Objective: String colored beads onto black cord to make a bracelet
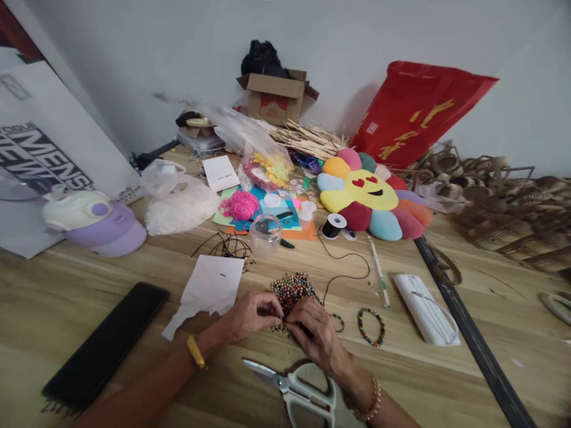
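Observation:
Over a pile of small multicoloured beads (pixel 295 288), my two hands meet with their fingertips almost touching. My left hand (pixel 250 312) is closed in a pinch at the pile's near edge; a tiny dark thing at its fingertips is too small to name. My right hand (pixel 319 333) is pinched too, its fingertips partly hidden. A black cord (pixel 343 276) runs from a spool (pixel 334 226) to behind this hand, and a short beaded strand (pixel 339 323) curves out on its right side. A closed bead bracelet (pixel 371 327) lies farther right. Scissors (pixel 285 383) rest below my hands.
A torn white paper (pixel 212 291) and a black case (pixel 107 345) lie left. Behind the beads are a clear jar (pixel 266 235), pink yarn (pixel 243 205) and a flower cushion (pixel 372 193). A pen (pixel 379 272), white power bank-like block (pixel 426 309) and black strip (pixel 473 333) lie right.

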`<state>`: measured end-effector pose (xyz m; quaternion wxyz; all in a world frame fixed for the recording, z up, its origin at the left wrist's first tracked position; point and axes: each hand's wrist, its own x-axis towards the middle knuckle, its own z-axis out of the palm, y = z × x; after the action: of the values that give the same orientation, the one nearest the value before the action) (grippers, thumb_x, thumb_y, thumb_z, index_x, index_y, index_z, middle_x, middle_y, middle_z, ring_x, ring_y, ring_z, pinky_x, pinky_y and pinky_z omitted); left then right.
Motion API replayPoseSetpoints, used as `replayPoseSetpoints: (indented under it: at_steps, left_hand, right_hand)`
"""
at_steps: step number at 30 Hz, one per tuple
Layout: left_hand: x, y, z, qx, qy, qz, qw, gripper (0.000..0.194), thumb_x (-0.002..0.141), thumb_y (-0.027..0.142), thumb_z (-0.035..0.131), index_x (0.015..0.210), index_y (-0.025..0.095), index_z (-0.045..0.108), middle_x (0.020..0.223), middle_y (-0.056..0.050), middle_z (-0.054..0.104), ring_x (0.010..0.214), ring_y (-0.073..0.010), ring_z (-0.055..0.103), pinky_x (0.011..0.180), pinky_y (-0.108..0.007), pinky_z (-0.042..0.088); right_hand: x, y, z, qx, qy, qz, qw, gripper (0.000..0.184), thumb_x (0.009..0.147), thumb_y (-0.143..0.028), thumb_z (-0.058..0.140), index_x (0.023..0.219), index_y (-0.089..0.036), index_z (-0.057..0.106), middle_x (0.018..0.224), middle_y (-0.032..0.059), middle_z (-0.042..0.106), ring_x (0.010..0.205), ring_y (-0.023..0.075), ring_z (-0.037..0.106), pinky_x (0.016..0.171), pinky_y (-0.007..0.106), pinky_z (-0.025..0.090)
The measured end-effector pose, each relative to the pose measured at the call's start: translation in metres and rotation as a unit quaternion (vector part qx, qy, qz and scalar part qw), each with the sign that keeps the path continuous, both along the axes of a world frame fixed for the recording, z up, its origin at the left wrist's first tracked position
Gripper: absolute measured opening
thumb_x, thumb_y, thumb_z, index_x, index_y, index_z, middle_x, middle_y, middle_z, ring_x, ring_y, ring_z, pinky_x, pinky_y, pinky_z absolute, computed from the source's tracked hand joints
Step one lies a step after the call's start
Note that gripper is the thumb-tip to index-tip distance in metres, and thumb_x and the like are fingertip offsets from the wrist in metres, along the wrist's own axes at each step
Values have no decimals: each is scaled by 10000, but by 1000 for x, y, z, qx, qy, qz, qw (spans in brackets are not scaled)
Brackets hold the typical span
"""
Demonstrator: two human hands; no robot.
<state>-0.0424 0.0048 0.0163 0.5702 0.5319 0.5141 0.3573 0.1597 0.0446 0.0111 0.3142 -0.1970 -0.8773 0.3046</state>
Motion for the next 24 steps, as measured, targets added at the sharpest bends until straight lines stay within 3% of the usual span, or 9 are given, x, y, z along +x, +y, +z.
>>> replayPoseSetpoints:
  at_steps: [7,24]
  left_hand:
    - [-1,0,-3,0,-1,3,1000,102,673,200,687,733,136,637,694,3,625,662,-127,557,630,-225,432]
    - [-1,1,-5,20,5,1,1000,90,685,202,683,724,130,647,670,4,617,639,-123,543,609,-221,419]
  right_hand:
    - [0,1,-4,-7,22,-9,1000,25,930,-205,563,907,-202,572,821,50,624,771,181,566,720,321,462]
    - [0,-1,0,13,1,5,1000,80,939,-163,534,915,-193,604,835,51,640,805,183,557,754,341,453]
